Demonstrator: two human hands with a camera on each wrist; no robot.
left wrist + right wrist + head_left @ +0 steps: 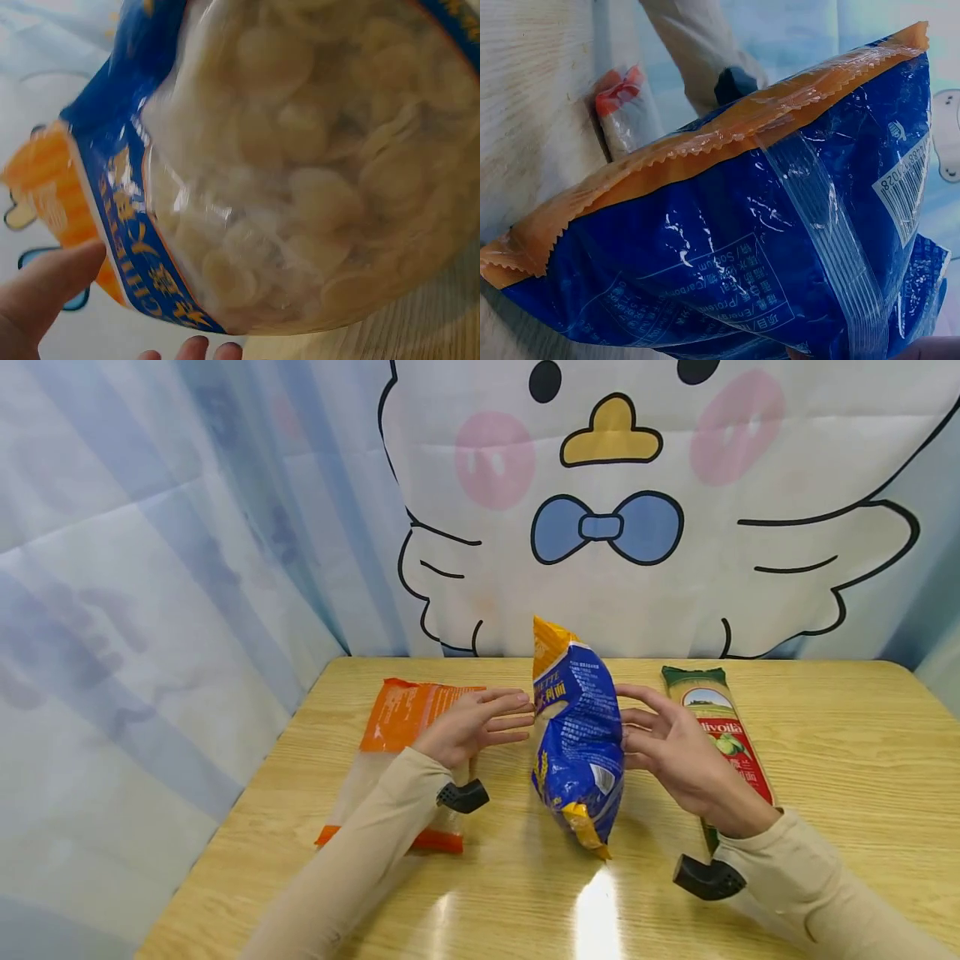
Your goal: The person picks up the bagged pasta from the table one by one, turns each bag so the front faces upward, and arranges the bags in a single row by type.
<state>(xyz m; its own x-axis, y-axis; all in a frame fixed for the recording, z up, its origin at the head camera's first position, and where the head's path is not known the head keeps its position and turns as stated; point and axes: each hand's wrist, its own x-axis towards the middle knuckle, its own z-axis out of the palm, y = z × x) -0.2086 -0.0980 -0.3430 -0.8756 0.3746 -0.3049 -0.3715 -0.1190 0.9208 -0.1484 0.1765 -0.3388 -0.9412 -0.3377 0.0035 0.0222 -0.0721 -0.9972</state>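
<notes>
A plump blue and orange bag of pasta stands on edge between the two hands over the table. Through its see-through front in the left wrist view, pale rounded pasta pieces show. On the bag's left side, my left hand holds its fingers straight, fingertips right at the bag's edge. My right hand rests loosely bent fingers along the bag's printed back. The right wrist view shows the crimped orange seal and the barcode; most of the right hand is hidden there.
An orange-ended clear packet lies flat at the left, partly under the left forearm. At the right lies a green and red pasta packet, partly covered by the right hand. Behind the wooden table hangs a cartoon-printed curtain.
</notes>
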